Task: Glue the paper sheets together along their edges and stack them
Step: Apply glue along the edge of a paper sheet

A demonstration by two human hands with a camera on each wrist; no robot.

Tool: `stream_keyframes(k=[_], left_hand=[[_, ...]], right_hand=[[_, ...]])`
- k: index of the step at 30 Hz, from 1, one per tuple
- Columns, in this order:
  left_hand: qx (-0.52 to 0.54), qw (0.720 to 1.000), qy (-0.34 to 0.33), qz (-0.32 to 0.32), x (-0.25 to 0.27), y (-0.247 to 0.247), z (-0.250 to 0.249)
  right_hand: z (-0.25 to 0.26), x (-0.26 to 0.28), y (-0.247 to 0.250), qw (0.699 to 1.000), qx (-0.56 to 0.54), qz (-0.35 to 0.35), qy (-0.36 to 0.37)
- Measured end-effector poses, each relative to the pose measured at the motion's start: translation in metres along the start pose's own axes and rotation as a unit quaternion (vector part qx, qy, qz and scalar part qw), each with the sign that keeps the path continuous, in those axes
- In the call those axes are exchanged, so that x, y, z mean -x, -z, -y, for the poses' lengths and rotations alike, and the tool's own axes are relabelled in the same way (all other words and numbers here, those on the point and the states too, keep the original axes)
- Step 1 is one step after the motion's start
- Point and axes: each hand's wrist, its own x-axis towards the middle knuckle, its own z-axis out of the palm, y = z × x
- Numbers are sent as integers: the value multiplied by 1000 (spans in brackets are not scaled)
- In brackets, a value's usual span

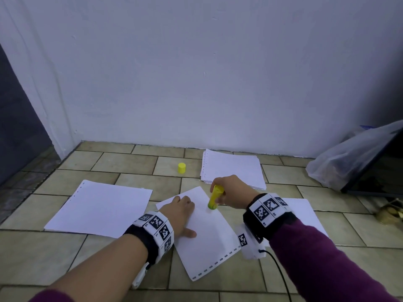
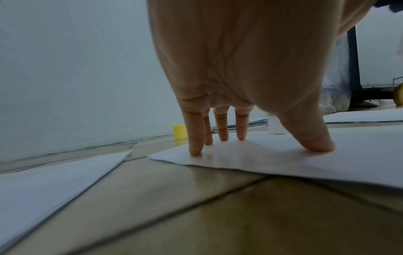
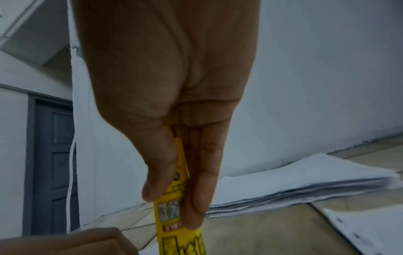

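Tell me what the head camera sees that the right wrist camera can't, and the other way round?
Only the head view shows the small yellow plastic cap standing on the tiled floor, and the left hand pressing flat on the white paper sheet. Only the right wrist view shows the grey panelled door. Both show the right hand gripping the yellow glue stick and the thick stack of white paper.

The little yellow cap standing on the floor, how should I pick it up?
Pinch the yellow cap round its curved side, coming straight down from above with thumb and one finger. It stands upright alone on the tiled floor, clear of the paper stack, so nothing blocks that approach. Its round wall gives two opposite spots to squeeze.
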Motion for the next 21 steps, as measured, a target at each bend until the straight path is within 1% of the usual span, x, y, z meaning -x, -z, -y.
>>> stream_keyframes(k=[3,6,9,13,15,17,19,21], left_hand=[[-23,999,-19,13,-4,-1,2],[-47,998,-23,24,-5,-1,1],[-65,997,-24,35,-4,4,0],[-99,993,-29,50,-2,11,0],[-107,993,-17,56,-1,14,-1],[-111,992,-8,61,2,18,-2],[-122,991,-16,57,7,21,-3],[-124,991,-42,37,12,21,-5]], right_hand=[[-5,19,5,999,18,36,-1],[-10,33,5,998,26,58,-9],[-15,39,6,995,41,86,-6],[-19,45,8,991,29,128,-12],[-21,45,12,993,9,115,-29],[-24,44,17,996,-21,76,-45],[-28,42,21,996,-52,37,-55],[-29,39,24,995,-80,3,-62]])
